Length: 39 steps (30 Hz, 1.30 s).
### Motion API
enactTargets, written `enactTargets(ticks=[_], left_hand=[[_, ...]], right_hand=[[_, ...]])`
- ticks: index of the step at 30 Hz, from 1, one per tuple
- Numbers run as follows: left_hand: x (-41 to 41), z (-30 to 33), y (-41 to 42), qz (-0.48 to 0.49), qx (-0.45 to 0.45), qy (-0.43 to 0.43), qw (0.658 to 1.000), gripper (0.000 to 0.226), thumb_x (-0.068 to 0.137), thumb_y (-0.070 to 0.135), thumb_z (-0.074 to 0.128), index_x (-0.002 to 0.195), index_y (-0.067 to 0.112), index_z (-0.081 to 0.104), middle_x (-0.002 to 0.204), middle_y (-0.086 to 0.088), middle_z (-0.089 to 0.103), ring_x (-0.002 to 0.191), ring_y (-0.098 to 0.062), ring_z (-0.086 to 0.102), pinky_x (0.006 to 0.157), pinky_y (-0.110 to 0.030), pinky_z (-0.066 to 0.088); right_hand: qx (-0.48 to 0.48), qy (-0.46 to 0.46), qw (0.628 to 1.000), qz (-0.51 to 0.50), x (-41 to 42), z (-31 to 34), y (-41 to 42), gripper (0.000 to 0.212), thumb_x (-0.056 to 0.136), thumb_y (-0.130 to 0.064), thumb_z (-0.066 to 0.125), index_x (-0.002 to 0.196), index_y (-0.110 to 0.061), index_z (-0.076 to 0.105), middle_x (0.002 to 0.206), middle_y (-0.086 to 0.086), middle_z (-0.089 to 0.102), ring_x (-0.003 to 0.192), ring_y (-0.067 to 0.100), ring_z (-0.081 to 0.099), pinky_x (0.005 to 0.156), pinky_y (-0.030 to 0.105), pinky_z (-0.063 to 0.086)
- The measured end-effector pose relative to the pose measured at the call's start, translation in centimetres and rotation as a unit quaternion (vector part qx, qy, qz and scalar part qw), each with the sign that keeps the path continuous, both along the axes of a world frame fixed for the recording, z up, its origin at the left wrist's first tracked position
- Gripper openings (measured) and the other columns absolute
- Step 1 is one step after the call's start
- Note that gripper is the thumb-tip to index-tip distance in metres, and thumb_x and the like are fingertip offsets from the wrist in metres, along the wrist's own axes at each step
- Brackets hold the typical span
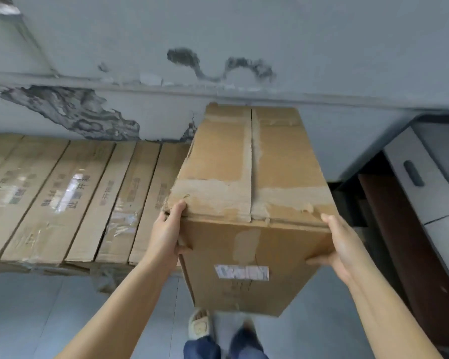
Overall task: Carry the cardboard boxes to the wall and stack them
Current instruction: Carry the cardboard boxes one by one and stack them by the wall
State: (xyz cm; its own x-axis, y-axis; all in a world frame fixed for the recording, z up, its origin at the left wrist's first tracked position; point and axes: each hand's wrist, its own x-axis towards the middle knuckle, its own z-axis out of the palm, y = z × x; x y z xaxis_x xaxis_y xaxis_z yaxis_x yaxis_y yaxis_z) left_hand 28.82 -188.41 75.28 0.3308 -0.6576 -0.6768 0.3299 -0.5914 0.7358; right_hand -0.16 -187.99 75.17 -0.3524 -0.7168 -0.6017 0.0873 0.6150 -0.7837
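Note:
I hold a large brown cardboard box (pixel 246 193), taped along its top seam, up off the floor in front of me. My left hand (pixel 167 230) grips its near left corner, thumb on the top edge and fingers down the side. My right hand (pixel 341 243) presses flat against the near right side, thumb across the front face. A white label sits on the box's front. The box's far end is close to the grey peeling wall (pixel 218 35). To the left, a row of several flat cardboard boxes (pixel 70 198) lies against the wall.
A grey cabinet or desk with a slot handle (pixel 415 177) stands at the right, with a dark brown panel (pixel 405 242) below it. The grey tiled floor (pixel 49 314) shows below, and my feet (pixel 218 332) stand under the box.

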Motion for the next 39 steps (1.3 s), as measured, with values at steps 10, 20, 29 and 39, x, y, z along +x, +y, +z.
enactTargets(ticks=[10, 20, 29, 39], left_hand=[[-0.7, -18.4, -3.8, -0.013, 0.085, 0.012, 0.996, 0.011, 0.097, 0.031, 0.049, 0.103, 0.023, 0.053, 0.097, 0.003, 0.057, 0.084, -0.013, 0.054, 0.085, -0.04, 0.046], [-0.6, -25.5, -2.9, 0.038, 0.147, 0.14, 0.978, 0.041, 0.096, 0.026, 0.053, 0.134, 0.013, 0.044, 0.13, -0.013, 0.054, 0.113, -0.033, 0.056, 0.087, -0.053, 0.051], [-1.0, -23.9, -9.8, 0.041, 0.111, 0.117, 0.986, 0.034, 0.095, 0.022, 0.055, 0.125, 0.01, 0.045, 0.122, -0.011, 0.052, 0.108, -0.025, 0.055, 0.095, -0.047, 0.047], [-1.1, -20.5, -6.5, -0.042, 0.176, -0.001, 0.983, 0.032, 0.095, 0.015, 0.054, 0.126, 0.01, 0.049, 0.121, -0.013, 0.052, 0.102, -0.024, 0.054, 0.091, -0.039, 0.046]], right_hand=[[0.045, -0.02, 0.999, -0.023, -0.3, -19.4, -5.1, 0.047, 0.099, -0.015, 0.044, 0.145, -0.021, 0.038, 0.131, 0.002, 0.056, 0.104, 0.021, 0.057, 0.09, 0.051, 0.05], [0.128, -0.042, 0.991, -0.014, -1.8, -26.1, -3.5, 0.058, 0.097, -0.005, 0.048, 0.15, -0.015, 0.027, 0.14, 0.004, 0.049, 0.117, 0.024, 0.056, 0.09, 0.041, 0.049], [0.082, -0.026, 0.996, 0.012, -1.9, -24.4, -11.6, 0.066, 0.096, -0.001, 0.045, 0.151, -0.028, 0.022, 0.132, -0.013, 0.049, 0.121, 0.018, 0.051, 0.106, 0.05, 0.037], [0.138, 0.028, 0.986, 0.091, -2.8, -22.3, -7.7, 0.062, 0.094, -0.01, 0.05, 0.15, -0.022, 0.027, 0.153, 0.004, 0.034, 0.134, 0.02, 0.039, 0.108, 0.039, 0.035]])
